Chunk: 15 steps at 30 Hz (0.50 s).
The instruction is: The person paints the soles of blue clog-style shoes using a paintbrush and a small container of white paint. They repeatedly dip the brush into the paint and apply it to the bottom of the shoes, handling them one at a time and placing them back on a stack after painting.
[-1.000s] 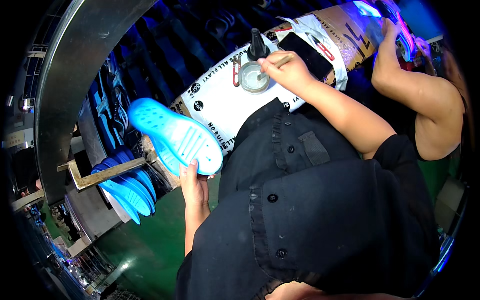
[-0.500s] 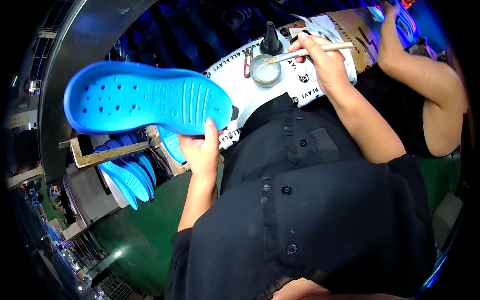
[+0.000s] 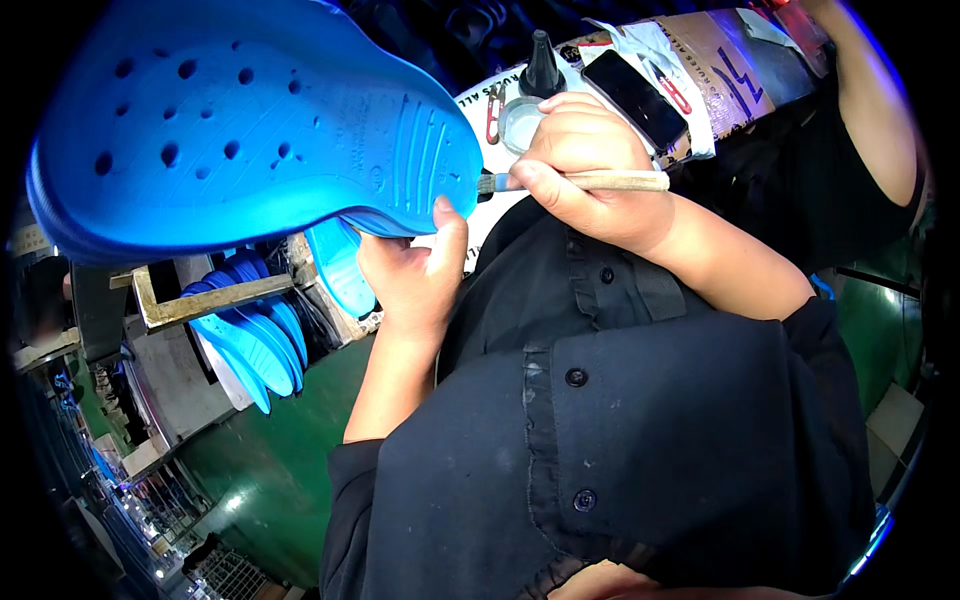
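A large blue foam shoe sole [image 3: 340, 160] with rows of holes toward its wide end is raised at the left. My left hand [image 3: 415, 270] grips it by the narrow heel end, thumb on top and fingers underneath. In my right hand [image 3: 595, 170] is a brush [image 3: 630, 181] with a pale wooden handle. Its dark bristles are at the rim of the heel end; whether they touch is hard to tell. Behind that hand, partly hidden, sits a small round glass dish [image 3: 516, 125].
By the dish stand a black cone-topped bottle [image 3: 541, 68] and red-handled snips [image 3: 494, 112]. A dark phone [image 3: 636, 98] lies to the right on the white-covered work surface. More blue soles [image 3: 250, 340] hang at a rack lower left. A co-worker's arm [image 3: 875, 100] is at upper right.
The brush has moved from the dish leftward to the heel end of the sole. The sole has come closer and looks larger. The phone is now uncovered.
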Motion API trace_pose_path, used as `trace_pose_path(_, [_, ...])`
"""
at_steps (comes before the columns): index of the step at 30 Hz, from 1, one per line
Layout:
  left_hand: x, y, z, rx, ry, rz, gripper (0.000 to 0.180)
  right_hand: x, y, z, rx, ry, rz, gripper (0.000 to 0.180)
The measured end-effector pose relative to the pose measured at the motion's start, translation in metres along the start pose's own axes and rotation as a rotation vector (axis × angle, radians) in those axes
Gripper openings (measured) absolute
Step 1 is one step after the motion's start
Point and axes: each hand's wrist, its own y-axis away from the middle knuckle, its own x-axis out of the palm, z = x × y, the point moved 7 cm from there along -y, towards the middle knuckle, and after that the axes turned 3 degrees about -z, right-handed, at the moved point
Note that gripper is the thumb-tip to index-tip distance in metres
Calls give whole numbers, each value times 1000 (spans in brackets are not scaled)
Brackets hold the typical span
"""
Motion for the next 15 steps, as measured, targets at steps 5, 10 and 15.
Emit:
trace_pose_path(5, [-2,0,3,23,-19,-16,30,-4,0,-5,25,19,1,20])
trace_pose_path(10, [-2,-1,3,-14,-69,-10,31,-5,0,-10,63,-13,-25,21])
trace_pose_path(15, [-2,0,3,-29,-49,-16,31,5,-3,-9,27,35,18,20])
